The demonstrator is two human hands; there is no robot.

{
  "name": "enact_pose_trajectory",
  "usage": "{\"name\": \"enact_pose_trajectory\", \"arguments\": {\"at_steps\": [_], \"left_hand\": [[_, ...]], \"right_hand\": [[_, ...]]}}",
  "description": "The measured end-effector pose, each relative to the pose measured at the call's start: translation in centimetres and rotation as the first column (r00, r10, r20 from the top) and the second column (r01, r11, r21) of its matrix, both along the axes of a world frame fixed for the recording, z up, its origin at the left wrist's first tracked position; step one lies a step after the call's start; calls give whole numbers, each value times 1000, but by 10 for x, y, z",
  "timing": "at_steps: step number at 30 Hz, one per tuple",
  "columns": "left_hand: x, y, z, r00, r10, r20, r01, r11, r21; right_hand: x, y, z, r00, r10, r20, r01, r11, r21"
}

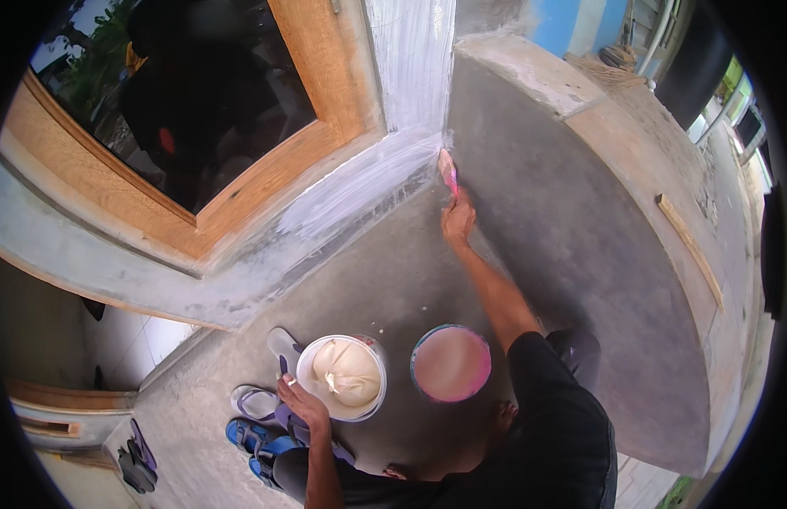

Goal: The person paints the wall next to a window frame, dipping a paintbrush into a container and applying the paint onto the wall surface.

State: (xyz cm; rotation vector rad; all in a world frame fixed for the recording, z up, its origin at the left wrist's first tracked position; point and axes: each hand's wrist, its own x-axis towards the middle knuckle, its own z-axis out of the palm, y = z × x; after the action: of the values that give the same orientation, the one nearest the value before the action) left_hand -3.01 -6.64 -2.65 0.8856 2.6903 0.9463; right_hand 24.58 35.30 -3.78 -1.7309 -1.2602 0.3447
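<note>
Person's R hand [458, 218] grips the pink-handled brush [448, 172] at the corner end of the white-streaked band [359, 188], where light, even strokes w/ the tip should suit best; L hand [306, 405], fingers loosely extended, is nr the white bucket [383, 380].

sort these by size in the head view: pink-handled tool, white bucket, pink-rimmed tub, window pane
1. Window pane
2. White bucket and pink-rimmed tub: too alike to rank
3. Pink-handled tool
</note>
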Motion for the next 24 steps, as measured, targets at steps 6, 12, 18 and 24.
{"name": "enact_pose_trajectory", "arguments": {"at_steps": [6, 12, 18, 24], "left_hand": [[-9, -5, -25, 983, -99, -157, 96, 995, -25], [-3, 5, -14, 998, -45, -35, 45, 999, 8], [-18, -13, -40, 941, -136, -311, 139, 990, -13], [-3, 2, -14, 999, -31, -19, 32, 998, 51]], "right_hand": [[-113, -80, 10, 911, 352, -215, -364, 931, -15], [-91, -98, -4, 552, 828, 102, -813, 507, 288], [-3, -16, 39, 855, 455, 249, -504, 843, 189], [6, 3, 26, 994, 100, 49, -108, 975, 193]]}}
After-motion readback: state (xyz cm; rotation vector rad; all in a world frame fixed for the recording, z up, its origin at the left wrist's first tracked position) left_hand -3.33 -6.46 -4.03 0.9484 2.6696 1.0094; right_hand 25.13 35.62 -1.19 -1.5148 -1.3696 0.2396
